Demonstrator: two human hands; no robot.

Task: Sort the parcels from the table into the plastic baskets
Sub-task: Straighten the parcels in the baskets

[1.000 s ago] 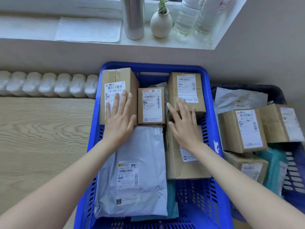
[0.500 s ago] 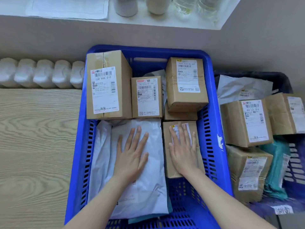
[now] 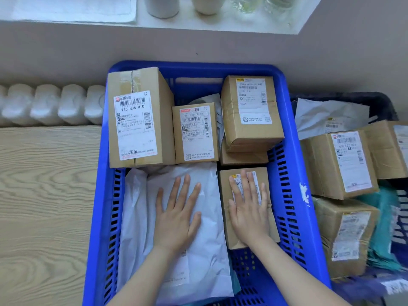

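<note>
Soft daylight, crisp at the centre, smeared toward the right edge.
Light comes from the top, where the windowsill [image 3: 198, 25] is washed out to white. Shadows are faint and soft-edged under the far-left box [image 3: 159, 120] in the blue basket [image 3: 198, 67]; its barcode label [image 3: 134, 124] reads sharply. In the dark basket [image 3: 353, 96] at the right edge, the near box [image 3: 326, 217] and its smeared label [image 3: 346, 235] are stretched and blurred, and the wide lens bows straight lines there.
</note>
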